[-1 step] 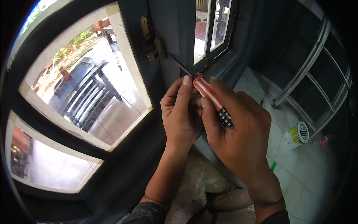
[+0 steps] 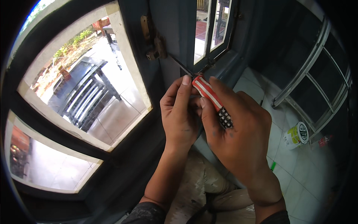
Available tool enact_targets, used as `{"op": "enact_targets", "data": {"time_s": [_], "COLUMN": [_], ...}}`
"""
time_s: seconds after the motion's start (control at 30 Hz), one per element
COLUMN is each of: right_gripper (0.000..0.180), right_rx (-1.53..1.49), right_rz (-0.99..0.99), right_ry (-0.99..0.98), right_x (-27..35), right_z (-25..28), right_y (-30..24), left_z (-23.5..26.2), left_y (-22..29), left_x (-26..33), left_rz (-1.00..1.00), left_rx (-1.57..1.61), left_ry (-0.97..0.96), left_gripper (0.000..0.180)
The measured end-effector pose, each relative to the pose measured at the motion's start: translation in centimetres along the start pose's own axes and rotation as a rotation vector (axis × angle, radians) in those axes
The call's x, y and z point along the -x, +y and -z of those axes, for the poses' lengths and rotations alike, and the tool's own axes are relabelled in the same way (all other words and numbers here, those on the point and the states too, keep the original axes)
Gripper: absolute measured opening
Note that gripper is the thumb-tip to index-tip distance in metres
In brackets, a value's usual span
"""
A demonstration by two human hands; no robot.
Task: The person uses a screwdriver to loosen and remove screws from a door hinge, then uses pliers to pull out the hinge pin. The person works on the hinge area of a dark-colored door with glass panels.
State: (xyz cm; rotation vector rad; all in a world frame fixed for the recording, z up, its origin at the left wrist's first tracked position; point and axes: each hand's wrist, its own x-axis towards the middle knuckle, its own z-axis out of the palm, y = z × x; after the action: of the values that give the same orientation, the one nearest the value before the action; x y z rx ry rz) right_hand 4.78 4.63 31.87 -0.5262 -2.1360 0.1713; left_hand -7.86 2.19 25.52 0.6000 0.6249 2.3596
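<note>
A screwdriver (image 2: 208,92) with a red-and-white striped handle, its butt dark with white stars, lies slantwise in front of me. My right hand (image 2: 242,130) is wrapped round this handle. Its thin dark shaft points up and left toward a brownish metal door latch (image 2: 158,48) on the door's edge; whether the tip touches the latch is hard to tell. With thumb and fingers, my left hand (image 2: 181,108) pinches the tool where shaft meets handle. The fingertips partly hide that spot.
The dark door with pale-edged glass panes (image 2: 128,56) stands close on the left. Ahead is a narrow window (image 2: 220,30) above a sill. To the right, a metal ladder (image 2: 304,71) leans over a tiled floor (image 2: 294,175), near a white-and-green tub (image 2: 296,135) and a small red item (image 2: 324,141).
</note>
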Motion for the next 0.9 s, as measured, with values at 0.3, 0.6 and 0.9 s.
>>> {"op": "enact_targets", "data": {"time_s": [0.3,0.6,0.9], "right_gripper": [0.034,0.032,0.038], "right_rx": [0.143,-0.214,-0.374], "right_rz": [-0.005,0.284,0.243], "right_ry": [-0.105,-0.041,-0.162], "right_x": [-2.0,-4.9,-5.2], "right_z": [1.0,0.7,1.3], "right_y": [-2.2,6.2,7.5], "left_z": [0.4,-0.9,-1.2], "left_y": [0.6,0.4,0.4], "left_x": [-1.3,-2.6,-2.3], "left_rz": [-0.008,0.050,0.015], "left_rx": [0.001,-0.244,-0.282], "left_ry": [-0.050,-0.065,-0.070], "left_gripper": [0.027,0.037,0.043]}}
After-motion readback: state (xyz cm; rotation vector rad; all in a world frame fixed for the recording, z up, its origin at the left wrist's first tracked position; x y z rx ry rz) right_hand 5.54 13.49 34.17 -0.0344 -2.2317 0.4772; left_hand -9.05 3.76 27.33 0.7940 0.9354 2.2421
